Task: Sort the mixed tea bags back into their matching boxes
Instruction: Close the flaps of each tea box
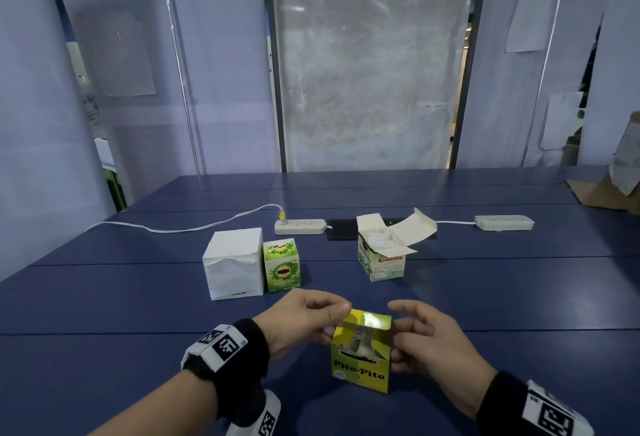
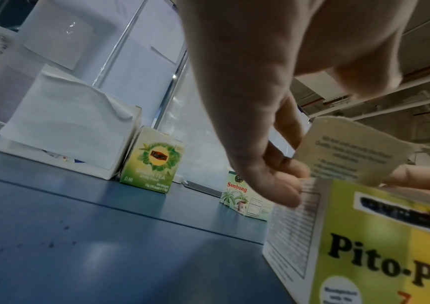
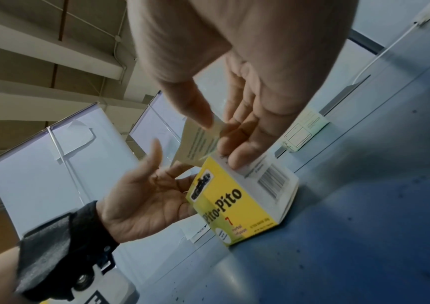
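A yellow Pito-Pito box [image 1: 362, 363] [image 3: 237, 203] stands on the blue table close in front of me, its lid flap [image 1: 369, 319] [image 2: 351, 148] raised and silvery packets showing inside. My left hand [image 1: 329, 318] [image 2: 286, 181] holds its left side, fingertips at the top edge. My right hand [image 1: 398, 331] [image 3: 221, 142] holds the right side, thumb on the flap, fingers on the barcode face. Farther back stand a shut green tea box [image 1: 281, 264] [image 2: 154, 162] and an open Sambong box [image 1: 381, 257] [image 2: 244, 197] with white tea bags [image 1: 379, 238] in it.
A crumpled white box [image 1: 233, 264] stands left of the green tea box. Behind the boxes lie two white power strips [image 1: 299, 227] [image 1: 504, 222] with cables and a black mat [image 1: 341, 231]. Cardboard [image 1: 609, 193] sits at the far right edge.
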A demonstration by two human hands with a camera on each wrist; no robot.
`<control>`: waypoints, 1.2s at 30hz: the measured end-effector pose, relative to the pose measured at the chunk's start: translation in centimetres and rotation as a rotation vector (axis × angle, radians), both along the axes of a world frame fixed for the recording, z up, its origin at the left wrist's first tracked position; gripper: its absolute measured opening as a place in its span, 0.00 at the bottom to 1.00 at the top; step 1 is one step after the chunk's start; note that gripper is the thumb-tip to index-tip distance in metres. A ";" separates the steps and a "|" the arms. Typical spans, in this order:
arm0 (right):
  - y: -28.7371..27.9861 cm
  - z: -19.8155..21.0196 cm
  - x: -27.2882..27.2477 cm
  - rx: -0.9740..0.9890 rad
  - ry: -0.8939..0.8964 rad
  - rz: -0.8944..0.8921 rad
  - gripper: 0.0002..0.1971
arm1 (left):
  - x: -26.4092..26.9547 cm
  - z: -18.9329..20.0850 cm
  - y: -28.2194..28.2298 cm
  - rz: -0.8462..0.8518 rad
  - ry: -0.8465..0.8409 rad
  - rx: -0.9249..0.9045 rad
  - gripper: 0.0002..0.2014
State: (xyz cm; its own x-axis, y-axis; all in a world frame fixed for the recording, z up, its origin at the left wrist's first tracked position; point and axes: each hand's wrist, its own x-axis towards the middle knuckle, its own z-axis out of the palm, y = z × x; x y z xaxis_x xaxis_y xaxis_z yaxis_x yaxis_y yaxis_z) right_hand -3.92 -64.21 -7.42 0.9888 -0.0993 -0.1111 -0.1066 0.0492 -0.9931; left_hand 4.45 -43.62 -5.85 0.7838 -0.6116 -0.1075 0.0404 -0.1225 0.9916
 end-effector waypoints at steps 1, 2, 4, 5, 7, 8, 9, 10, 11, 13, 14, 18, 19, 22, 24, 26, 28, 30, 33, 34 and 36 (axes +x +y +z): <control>-0.2 0.2 -0.2 0.032 -0.007 0.018 0.18 | 0.1 0.0 0.0 0.032 -0.051 0.045 0.12; -0.3 0.3 -0.5 0.045 -0.022 0.035 0.17 | 0.1 -0.1 0.0 0.052 -0.102 0.081 0.09; -0.2 0.4 -0.9 -0.009 -0.051 0.045 0.12 | 0.1 -0.2 -0.2 0.052 -0.181 0.121 0.07; 0.0 0.3 -1.0 -0.056 -0.055 0.036 0.09 | 0.0 -0.3 -0.3 0.044 -0.218 0.145 0.06; 0.3 0.1 -1.1 -0.132 -0.054 0.018 0.06 | 0.0 -0.5 -0.6 0.041 -0.304 0.221 0.07; 0.4 0.0 -1.0 -0.160 -0.051 0.013 0.06 | 0.0 -0.6 -0.7 0.046 -0.339 0.260 0.07; 0.5 0.0 -1.0 -0.187 -0.048 0.009 0.07 | 0.1 -0.7 -0.9 0.056 -0.364 0.291 0.07; 0.5 -0.1 -0.9 -0.214 -0.045 0.007 0.07 | 0.2 -0.8 -1.0 0.067 -0.381 0.313 0.08; 0.5 -0.1 -0.8 -0.242 -0.044 0.004 0.07 | 0.2 -0.9 -1.1 0.078 -0.394 0.331 0.08; 0.5 -0.2 -0.7 -0.319 -0.048 -0.006 0.08 | 0.2 -0.9 -1.1 0.096 -0.420 0.363 0.09; 0.5 -0.2 -0.6 -0.373 -0.052 -0.014 0.08 | 0.2 -0.9 -1.1 0.098 -0.436 0.382 0.09; 0.4 -0.4 -0.6 -0.530 -0.048 -0.014 0.08 | 0.2 -0.9 -1.1 0.072 -0.530 0.460 0.11; 0.3 -0.5 -0.5 -0.563 -0.058 -0.006 0.09 | 0.2 -0.8 -1.0 0.058 -0.547 0.477 0.11; 0.0 -0.4 -0.3 -0.702 -0.093 0.053 0.08 | 0.5 -0.4 -0.6 -0.032 -0.576 0.545 0.13; -0.2 -0.4 0.0 -0.765 -0.077 0.130 0.09 | 0.7 -0.1 -0.5 -0.089 -0.591 0.605 0.13; -0.2 -0.5 0.5 -0.838 -0.050 0.183 0.10 | 0.9 0.0 -0.6 -0.129 -0.615 0.644 0.13; 0.1 -0.4 1.2 -0.947 -0.036 0.234 0.11 | 1.2 0.1 -0.8 -0.161 -0.639 0.669 0.13; 0.7 -0.1 2.0 -1.010 -0.038 0.264 0.13 | 1.8 0.2 -0.8 -0.172 -0.654 0.680 0.12; 0.9 0.5 3.9 -0.995 -0.076 0.201 0.17 | 3.2 0.5 -0.1 -0.091 -0.655 0.653 0.13; 1.0 0.8 4.8 -0.982 -0.095 0.172 0.17 | 3.9 0.6 0.3 -0.024 -0.660 0.637 0.14; 1.3 1.1 6.9 -0.953 -0.114 0.138 0.18 | 5.8 1.2 1.3 0.144 -0.705 0.636 0.16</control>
State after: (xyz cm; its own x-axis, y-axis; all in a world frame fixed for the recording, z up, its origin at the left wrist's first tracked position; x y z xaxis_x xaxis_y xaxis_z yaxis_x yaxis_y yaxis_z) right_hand 2.96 -62.93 -6.28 0.9984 0.0194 0.0532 0.0481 -0.7874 -0.6146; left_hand 10.28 -42.34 -4.67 0.8582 -0.4942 0.1391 -0.4833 -0.6865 0.5433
